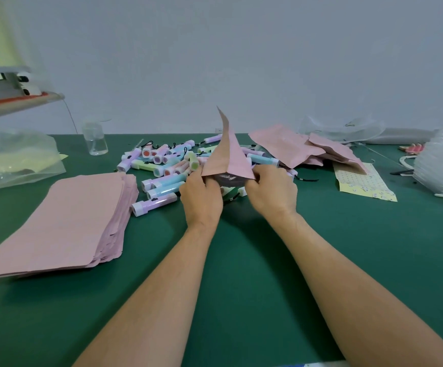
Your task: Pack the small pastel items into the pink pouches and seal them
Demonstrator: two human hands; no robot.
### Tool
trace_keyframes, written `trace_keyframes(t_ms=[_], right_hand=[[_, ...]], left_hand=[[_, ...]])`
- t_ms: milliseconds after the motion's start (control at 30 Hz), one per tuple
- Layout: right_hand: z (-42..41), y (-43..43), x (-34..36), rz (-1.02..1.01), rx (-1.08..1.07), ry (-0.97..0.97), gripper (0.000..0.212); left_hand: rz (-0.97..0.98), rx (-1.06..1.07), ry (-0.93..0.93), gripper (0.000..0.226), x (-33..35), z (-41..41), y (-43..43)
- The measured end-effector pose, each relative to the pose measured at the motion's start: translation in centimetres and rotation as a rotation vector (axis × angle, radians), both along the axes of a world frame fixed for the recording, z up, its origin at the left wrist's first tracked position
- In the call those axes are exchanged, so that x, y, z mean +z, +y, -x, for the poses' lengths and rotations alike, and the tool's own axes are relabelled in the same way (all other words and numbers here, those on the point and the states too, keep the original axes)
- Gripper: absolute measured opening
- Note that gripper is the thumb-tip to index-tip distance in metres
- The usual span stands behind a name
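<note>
Both hands are out over the green table [241, 260], and together they hold one pink pouch [228, 157]. The left hand [202, 197] pinches the left side of the pouch's mouth with its fingers curled. The right hand [270, 194] pinches the right side the same way. The mouth is pulled open and faces the person. It looks dark inside, and I cannot tell what is in there. The rest of the pouch stands up from the hands, and its far end makes a thin point up in the air.

Just behind the hands lies a pile of small pastel sticks [167, 168]. They are blue, purple, green and pink, with white ends, and some have a little black loop. A few of them lie just to the left of the left hand.

On the near left sits a tall stack of flat pink pouches [64, 215]. On the far right, behind the right hand, is a loose heap of more pink pouches [289, 147], and these look puffy.

A yellow sheet with dots [363, 181] lies to the right of that heap. At the far right edge is a stack of clear plastic things [442, 162]. A clear cup [95, 140] stands far left of the sticks, and a see-through plastic bag [14, 157] lies at the left edge.
</note>
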State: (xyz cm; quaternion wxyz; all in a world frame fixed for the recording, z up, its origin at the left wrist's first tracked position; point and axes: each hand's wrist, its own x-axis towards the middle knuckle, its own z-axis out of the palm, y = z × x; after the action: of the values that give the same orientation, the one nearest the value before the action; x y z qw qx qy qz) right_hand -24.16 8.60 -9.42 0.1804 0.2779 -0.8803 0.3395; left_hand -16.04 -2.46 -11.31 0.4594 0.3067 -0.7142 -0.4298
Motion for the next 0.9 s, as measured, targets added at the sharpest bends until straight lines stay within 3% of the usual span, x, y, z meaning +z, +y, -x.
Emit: trace_keyframes(t_ms=[67,167,267,333,400,567,700,800,900], right_hand=[[-0.3,0.0,0.2,-0.004,0.033,0.025,0.009],[-0.4,0.0,0.3,-0.056,0.043,0.15,0.037],[-0.9,-0.2,0.6,0.027,0.06,0.147,0.017],[-1.1,-0.3,0.8,0.039,0.07,0.053,0.012],[-1.3,-0.3,0.8,-0.006,0.097,0.098,0.013],[-1.8,-0.8,0.8,-0.027,0.125,0.187,0.016],[-1.8,-0.7,0.7,-0.109,0.131,0.268,0.009],[-1.2,-0.5,0.7,-0.068,0.05,0.261,0.021],[-1.5,-0.5,0.7,-0.065,0.046,0.224,0.017]], left_hand=[[0.11,-0.033,-0.014,0.03,-0.1,0.0,0.5],[0.305,-0.105,-0.094,0.041,-0.2,0.0,1.1],[0.364,-0.149,-0.067,0.038,0.1,0.3,1.7],[0.332,-0.148,-0.035,0.048,0.3,0.4,2.2],[0.271,-0.131,-0.026,0.063,0.3,0.4,2.3],[0.177,-0.176,0.07,0.065,0.7,-0.1,2.3],[0.16,-0.074,0.106,0.028,0.7,0.0,1.0],[0.005,0.039,0.133,0.037,0.2,0.1,-0.3],[0.007,-0.012,0.136,0.03,-0.2,0.1,-0.2]])
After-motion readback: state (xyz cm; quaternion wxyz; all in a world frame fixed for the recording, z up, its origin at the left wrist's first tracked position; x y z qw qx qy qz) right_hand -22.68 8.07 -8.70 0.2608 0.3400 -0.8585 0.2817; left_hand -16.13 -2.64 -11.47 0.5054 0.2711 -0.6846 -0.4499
